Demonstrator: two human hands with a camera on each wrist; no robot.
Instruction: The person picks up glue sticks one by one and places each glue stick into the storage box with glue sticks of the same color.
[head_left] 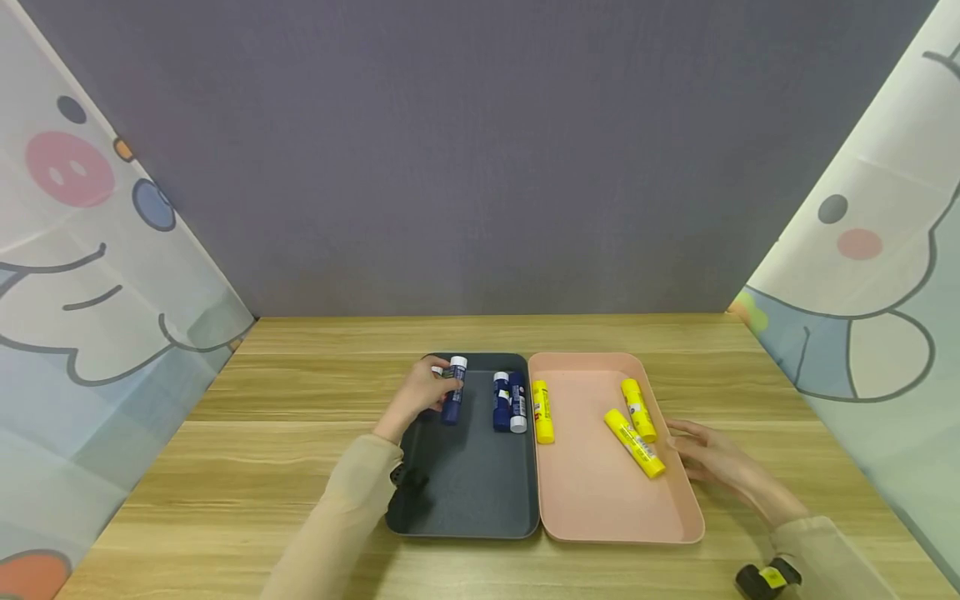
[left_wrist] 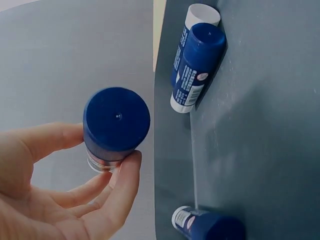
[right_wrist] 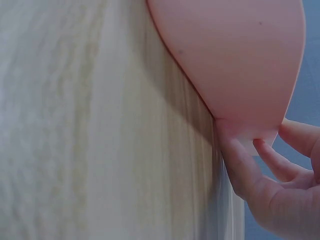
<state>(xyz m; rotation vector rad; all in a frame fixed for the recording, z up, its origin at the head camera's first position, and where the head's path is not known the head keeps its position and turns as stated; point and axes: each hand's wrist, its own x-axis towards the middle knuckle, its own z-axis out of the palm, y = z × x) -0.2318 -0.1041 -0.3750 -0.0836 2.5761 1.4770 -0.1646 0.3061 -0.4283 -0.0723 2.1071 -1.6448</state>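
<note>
My left hand (head_left: pixel 426 386) pinches a blue glue stick (head_left: pixel 454 392) between thumb and fingers, over the left part of the dark grey tray (head_left: pixel 465 527). Its white end points away from me; the left wrist view shows its round blue end (left_wrist: pixel 117 120). Partly hidden behind that hand is another blue glue stick (head_left: pixel 437 369). Two more, a blue glue stick (head_left: pixel 501 404) and its neighbour, a blue glue stick (head_left: pixel 517 400), lie side by side along the right wall. Fingertips of my right hand (head_left: pixel 712 457) touch the outer right wall of the pink tray (right_wrist: pixel 235 55).
Inside the pink tray, a yellow glue stick (head_left: pixel 542 412) lies along the left wall. Toward the right, a yellow glue stick (head_left: pixel 634 443) lies slantwise beside another yellow glue stick (head_left: pixel 638 409). Both trays stand edge to edge on the wooden table (head_left: pixel 315 400), before a grey panel (head_left: pixel 480 167).
</note>
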